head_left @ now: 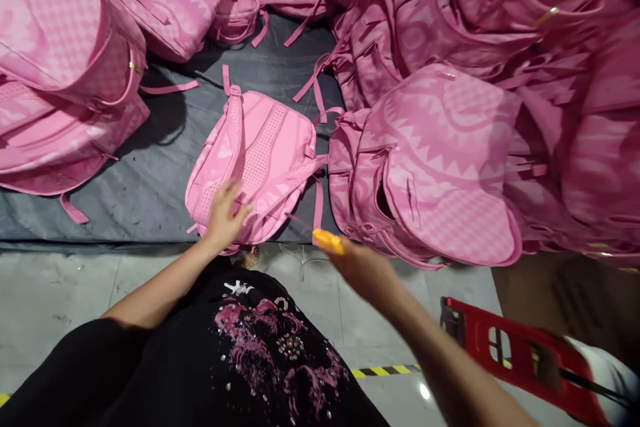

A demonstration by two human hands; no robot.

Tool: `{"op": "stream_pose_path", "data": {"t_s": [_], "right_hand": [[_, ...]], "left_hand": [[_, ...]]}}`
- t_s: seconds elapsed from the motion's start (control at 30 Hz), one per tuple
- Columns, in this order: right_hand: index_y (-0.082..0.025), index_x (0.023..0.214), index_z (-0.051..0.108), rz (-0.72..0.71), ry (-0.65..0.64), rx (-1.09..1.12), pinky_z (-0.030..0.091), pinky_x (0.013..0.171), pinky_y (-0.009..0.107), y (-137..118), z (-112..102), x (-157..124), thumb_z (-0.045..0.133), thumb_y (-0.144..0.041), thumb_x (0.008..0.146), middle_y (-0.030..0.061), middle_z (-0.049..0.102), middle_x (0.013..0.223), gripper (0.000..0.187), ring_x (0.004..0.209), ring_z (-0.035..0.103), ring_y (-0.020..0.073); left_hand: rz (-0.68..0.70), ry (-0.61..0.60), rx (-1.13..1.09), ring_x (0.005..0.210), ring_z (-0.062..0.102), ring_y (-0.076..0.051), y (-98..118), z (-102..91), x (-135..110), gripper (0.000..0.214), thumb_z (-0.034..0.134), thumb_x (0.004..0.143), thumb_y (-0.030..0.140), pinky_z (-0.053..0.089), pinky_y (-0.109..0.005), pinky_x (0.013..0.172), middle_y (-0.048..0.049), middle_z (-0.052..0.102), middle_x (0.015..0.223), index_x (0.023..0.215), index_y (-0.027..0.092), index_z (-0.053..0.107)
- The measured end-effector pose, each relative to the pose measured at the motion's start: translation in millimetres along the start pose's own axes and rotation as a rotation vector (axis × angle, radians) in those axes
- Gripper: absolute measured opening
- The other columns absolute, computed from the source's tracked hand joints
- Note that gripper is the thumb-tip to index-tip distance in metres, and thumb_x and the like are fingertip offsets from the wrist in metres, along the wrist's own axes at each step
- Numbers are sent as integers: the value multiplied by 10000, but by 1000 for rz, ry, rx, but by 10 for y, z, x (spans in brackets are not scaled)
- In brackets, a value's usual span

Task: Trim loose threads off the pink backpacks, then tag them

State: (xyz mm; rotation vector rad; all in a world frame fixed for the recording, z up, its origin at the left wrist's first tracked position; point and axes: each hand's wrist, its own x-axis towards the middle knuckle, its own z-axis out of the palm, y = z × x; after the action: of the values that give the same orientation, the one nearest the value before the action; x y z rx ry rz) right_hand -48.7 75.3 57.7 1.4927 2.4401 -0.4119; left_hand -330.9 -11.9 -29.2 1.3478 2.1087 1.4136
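A small pink backpack (pixel 263 140) lies on the dark cloth with its padded back and shoulder straps facing up. Over its lower part is my left hand (pixel 227 217), thumb and fingers apart; whether it presses on the fabric I cannot tell. My right hand (pixel 357 267) is closed around a yellow-handled tool (pixel 329 241) just off the bag's lower right side. Motion blurs the tool, and its exact kind is unclear. Something thin stretches from near its tip towards the backpack's edge.
Larger pink backpacks (pixel 450 160) crowd the right side, with more stacked at left (pixel 55 33) and along the back. Dark cloth (pixel 165 167) covers the surface, its front edge near me. On the floor at lower right is a red frame-like object (pixel 520 347), near yellow-black tape (pixel 385 371).
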Motion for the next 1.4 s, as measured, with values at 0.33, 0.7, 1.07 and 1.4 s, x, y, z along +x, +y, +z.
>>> {"op": "stream_pose_path", "data": {"t_s": [0.33, 0.7, 1.07, 1.4], "right_hand": [[-185, 1097, 577, 162, 41, 4, 476, 632, 286, -821, 1096, 19, 424, -360, 1004, 111, 750, 869, 250, 808, 736, 265], [-176, 1133, 581, 59, 130, 14, 452, 618, 237, -1153, 1172, 426, 353, -445, 1018, 96, 743, 857, 371, 789, 723, 214], [-171, 1090, 551, 335, 118, 36, 404, 593, 247, -1092, 1158, 412, 345, -469, 1020, 103, 737, 846, 368, 788, 725, 242], [-179, 1151, 530, 436, 42, 159, 338, 592, 274, -930, 1137, 40, 361, -437, 1020, 106, 730, 893, 335, 821, 705, 249]], "left_hand": [[-1093, -141, -987, 516, 595, -111, -667, -598, 527, 224, 452, 919, 145, 523, -208, 484, -31, 620, 661, 742, 123, 587], [-1025, -237, -1287, 877, 734, -265, -637, -332, 562, 264, 508, 945, 359, 594, -470, 863, -102, 728, 790, 861, 141, 631], [-909, -336, -1389, 1173, 629, -309, -887, -243, 614, 513, 596, 861, 550, 443, -512, 1087, -161, 740, 1037, 1114, 105, 636], [-928, -318, -1464, 1126, 655, -292, -796, -150, 627, 520, 592, 854, 567, 456, -492, 1075, -148, 745, 1000, 1078, 101, 643]]}}
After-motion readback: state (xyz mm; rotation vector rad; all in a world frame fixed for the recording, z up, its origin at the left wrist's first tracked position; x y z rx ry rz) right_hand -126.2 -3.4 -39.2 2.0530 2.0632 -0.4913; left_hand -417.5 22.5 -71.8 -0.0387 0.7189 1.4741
